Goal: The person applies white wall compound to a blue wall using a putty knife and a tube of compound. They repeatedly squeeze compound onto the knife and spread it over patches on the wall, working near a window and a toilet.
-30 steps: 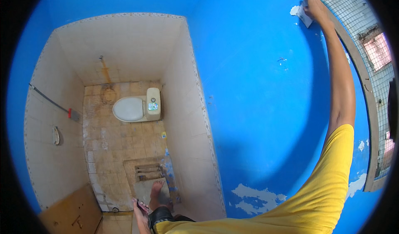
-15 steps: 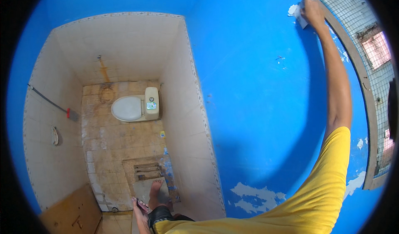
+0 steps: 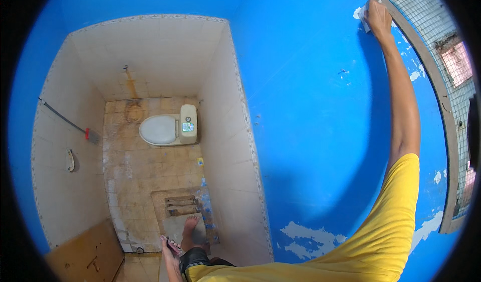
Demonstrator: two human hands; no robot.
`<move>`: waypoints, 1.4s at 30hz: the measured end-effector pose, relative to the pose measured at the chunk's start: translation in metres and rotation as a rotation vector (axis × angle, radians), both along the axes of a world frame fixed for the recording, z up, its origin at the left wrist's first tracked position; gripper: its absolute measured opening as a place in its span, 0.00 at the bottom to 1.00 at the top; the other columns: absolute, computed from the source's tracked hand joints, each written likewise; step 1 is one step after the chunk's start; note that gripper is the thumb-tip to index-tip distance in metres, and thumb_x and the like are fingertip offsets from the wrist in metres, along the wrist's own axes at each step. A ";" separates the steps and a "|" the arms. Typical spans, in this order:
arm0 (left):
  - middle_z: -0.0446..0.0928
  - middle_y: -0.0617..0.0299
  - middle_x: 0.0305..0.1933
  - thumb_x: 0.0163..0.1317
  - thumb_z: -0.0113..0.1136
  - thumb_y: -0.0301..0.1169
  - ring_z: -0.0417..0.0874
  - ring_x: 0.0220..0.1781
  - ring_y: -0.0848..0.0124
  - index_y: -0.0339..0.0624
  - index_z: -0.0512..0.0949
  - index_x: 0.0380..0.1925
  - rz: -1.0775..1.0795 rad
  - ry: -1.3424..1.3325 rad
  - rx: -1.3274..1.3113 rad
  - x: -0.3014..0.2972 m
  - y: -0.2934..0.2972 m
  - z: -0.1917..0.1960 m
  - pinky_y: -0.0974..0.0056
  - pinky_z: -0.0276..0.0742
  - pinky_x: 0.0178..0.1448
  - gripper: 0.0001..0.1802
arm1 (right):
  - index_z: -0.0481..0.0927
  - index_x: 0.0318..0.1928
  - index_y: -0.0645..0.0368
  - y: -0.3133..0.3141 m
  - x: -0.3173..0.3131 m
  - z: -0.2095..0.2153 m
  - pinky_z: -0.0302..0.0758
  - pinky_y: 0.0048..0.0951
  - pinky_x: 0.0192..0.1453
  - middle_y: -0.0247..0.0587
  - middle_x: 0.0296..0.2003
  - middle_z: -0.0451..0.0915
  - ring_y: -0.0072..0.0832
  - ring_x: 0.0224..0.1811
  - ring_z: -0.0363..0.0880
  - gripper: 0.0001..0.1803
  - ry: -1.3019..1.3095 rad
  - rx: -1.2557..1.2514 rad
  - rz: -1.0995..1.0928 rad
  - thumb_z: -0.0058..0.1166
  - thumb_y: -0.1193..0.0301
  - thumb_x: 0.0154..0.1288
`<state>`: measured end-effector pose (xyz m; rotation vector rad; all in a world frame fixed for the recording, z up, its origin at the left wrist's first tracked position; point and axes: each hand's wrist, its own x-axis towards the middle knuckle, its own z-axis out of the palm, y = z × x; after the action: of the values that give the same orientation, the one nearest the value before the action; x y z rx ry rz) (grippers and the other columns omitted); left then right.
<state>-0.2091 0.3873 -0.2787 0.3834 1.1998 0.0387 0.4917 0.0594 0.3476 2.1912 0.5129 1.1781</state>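
High on the blue wall [image 3: 310, 101], my right hand [image 3: 379, 20] is closed round a flat, pale scraper [image 3: 366, 24]. Its blade lies against the wall beside a bare white patch [image 3: 356, 13], close to the window frame; the fingers cover most of the tool. Low down, my left hand [image 3: 169, 254] is closed near my thigh. Something small, dark and pinkish shows at its fingers, too unclear to name. My bare foot [image 3: 190, 225] rests on a pale board over a slatted wooden piece [image 3: 180, 203].
A window frame [image 3: 435, 81] with wire mesh [image 3: 441, 26] borders the wall at right. Paint has peeled in a large patch [image 3: 310, 237] lower down. Below are a toilet [image 3: 159, 129], a stained tiled floor [image 3: 133, 174] with blue flakes, a brush [image 3: 90, 134] and a brown door [image 3: 87, 254].
My right hand and the scraper have moved slightly up along the window frame, covering more of the white patch. The whole view has shifted a little. My left hand stays low.
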 end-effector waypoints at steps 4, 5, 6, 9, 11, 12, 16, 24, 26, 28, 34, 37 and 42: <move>0.69 0.69 0.25 0.63 0.57 0.49 0.72 0.26 0.74 0.52 0.72 0.41 -0.025 0.012 -0.006 -0.001 0.000 -0.003 0.65 0.72 0.30 0.17 | 0.72 0.50 0.62 -0.002 -0.002 0.013 0.77 0.50 0.45 0.58 0.37 0.80 0.53 0.43 0.80 0.20 0.084 -0.021 0.017 0.52 0.72 0.54; 0.69 0.69 0.25 0.63 0.57 0.50 0.72 0.26 0.74 0.52 0.72 0.41 -0.028 -0.003 -0.007 -0.001 0.001 -0.004 0.65 0.72 0.30 0.16 | 0.72 0.51 0.61 -0.002 -0.007 0.021 0.76 0.50 0.46 0.58 0.38 0.81 0.53 0.44 0.80 0.21 0.051 -0.018 0.044 0.52 0.72 0.55; 0.69 0.69 0.25 0.63 0.57 0.49 0.72 0.26 0.74 0.52 0.72 0.41 -0.012 0.001 -0.008 -0.002 0.001 -0.004 0.65 0.72 0.30 0.16 | 0.71 0.52 0.60 0.000 -0.011 0.029 0.76 0.51 0.47 0.58 0.39 0.81 0.52 0.44 0.80 0.22 0.060 0.010 -0.005 0.52 0.72 0.55; 0.69 0.69 0.25 0.64 0.56 0.49 0.72 0.26 0.74 0.53 0.72 0.41 -0.012 0.005 -0.022 0.000 -0.001 -0.006 0.65 0.72 0.30 0.15 | 0.70 0.54 0.58 -0.005 -0.025 0.065 0.75 0.51 0.48 0.58 0.40 0.80 0.52 0.46 0.79 0.23 -0.067 0.030 0.044 0.51 0.73 0.55; 0.69 0.69 0.25 0.64 0.56 0.49 0.72 0.25 0.74 0.53 0.72 0.40 -0.037 0.041 -0.024 0.004 -0.003 -0.005 0.65 0.71 0.30 0.15 | 0.66 0.60 0.50 -0.014 -0.023 0.078 0.75 0.51 0.47 0.57 0.42 0.80 0.52 0.46 0.79 0.31 0.013 -0.036 -0.100 0.56 0.70 0.53; 0.69 0.69 0.25 0.64 0.56 0.49 0.72 0.25 0.74 0.53 0.72 0.40 -0.056 0.000 -0.023 0.006 -0.004 -0.004 0.65 0.72 0.30 0.15 | 0.64 0.64 0.46 -0.018 -0.021 0.083 0.75 0.50 0.46 0.56 0.43 0.80 0.52 0.46 0.79 0.35 0.028 -0.090 -0.139 0.58 0.68 0.52; 0.67 0.69 0.22 0.64 0.55 0.51 0.70 0.23 0.73 0.55 0.70 0.34 -0.067 0.015 -0.026 0.013 -0.008 0.002 0.65 0.71 0.29 0.15 | 0.62 0.64 0.53 -0.031 -0.012 0.076 0.75 0.50 0.46 0.57 0.41 0.80 0.53 0.46 0.78 0.37 0.033 -0.103 -0.166 0.58 0.71 0.51; 0.66 0.69 0.20 0.65 0.54 0.52 0.69 0.21 0.72 0.56 0.69 0.32 -0.012 0.046 -0.014 0.009 -0.006 0.003 0.66 0.70 0.27 0.15 | 0.69 0.49 0.65 -0.009 -0.024 0.036 0.74 0.52 0.45 0.59 0.37 0.80 0.55 0.43 0.79 0.20 0.039 -0.074 -0.084 0.53 0.75 0.54; 0.67 0.70 0.20 0.65 0.54 0.51 0.69 0.21 0.73 0.55 0.69 0.32 -0.003 0.036 0.003 0.004 -0.006 0.003 0.67 0.69 0.27 0.15 | 0.68 0.49 0.66 -0.006 -0.031 0.044 0.74 0.51 0.44 0.59 0.37 0.80 0.54 0.42 0.79 0.20 0.053 -0.080 -0.020 0.53 0.75 0.55; 0.67 0.70 0.21 0.65 0.54 0.51 0.70 0.22 0.73 0.55 0.69 0.32 -0.001 0.048 0.002 0.002 -0.007 0.003 0.67 0.70 0.27 0.15 | 0.67 0.51 0.65 -0.005 -0.032 0.056 0.74 0.51 0.44 0.58 0.38 0.80 0.54 0.42 0.79 0.23 0.000 -0.050 -0.042 0.56 0.74 0.55; 0.69 0.69 0.22 0.64 0.55 0.53 0.73 0.24 0.73 0.54 0.69 0.33 -0.057 0.016 -0.006 0.005 -0.006 0.004 0.65 0.71 0.30 0.17 | 0.61 0.64 0.63 -0.018 -0.014 0.045 0.74 0.50 0.44 0.56 0.39 0.79 0.54 0.43 0.77 0.36 0.092 -0.143 -0.138 0.57 0.71 0.52; 0.69 0.69 0.23 0.63 0.56 0.54 0.73 0.24 0.73 0.54 0.70 0.34 -0.035 0.017 0.010 0.005 -0.004 0.006 0.65 0.71 0.31 0.18 | 0.61 0.64 0.62 -0.024 -0.011 0.049 0.74 0.49 0.44 0.56 0.38 0.79 0.53 0.43 0.78 0.37 -0.015 -0.081 -0.006 0.58 0.70 0.52; 0.68 0.70 0.22 0.62 0.57 0.54 0.71 0.24 0.73 0.55 0.70 0.34 -0.048 0.036 0.003 0.009 -0.002 0.008 0.65 0.71 0.30 0.18 | 0.62 0.64 0.60 -0.020 -0.016 0.027 0.75 0.49 0.45 0.55 0.43 0.79 0.51 0.46 0.78 0.38 0.086 -0.026 -0.185 0.60 0.71 0.51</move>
<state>-0.2000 0.3851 -0.2702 0.4174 1.2252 -0.0081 0.4756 0.0392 0.3741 2.2213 0.3500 0.9775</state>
